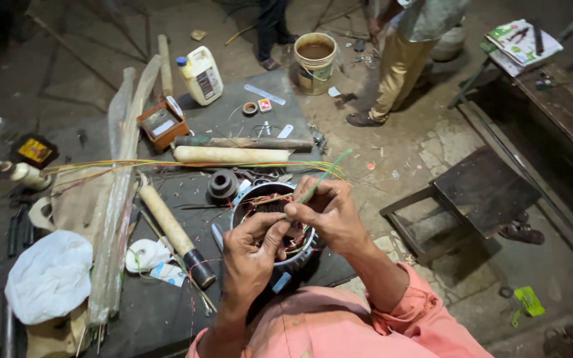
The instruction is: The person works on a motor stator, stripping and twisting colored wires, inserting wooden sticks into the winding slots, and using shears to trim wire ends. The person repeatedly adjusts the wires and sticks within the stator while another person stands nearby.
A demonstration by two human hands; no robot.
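A round metal motor stator with copper windings and coloured wires sits on a dark mat in front of me. My left hand is over its near rim, fingers pinched on thin wires. My right hand is at its right side, pinching a green sleeve that sticks up and away. Long yellow, red and green wires run leftward from the stator across the mat.
Rolled paper tubes, a dark-tipped roll, a black bearing, a small open box and a white jug lie around. A bucket and a standing person are beyond. A wooden stool is right.
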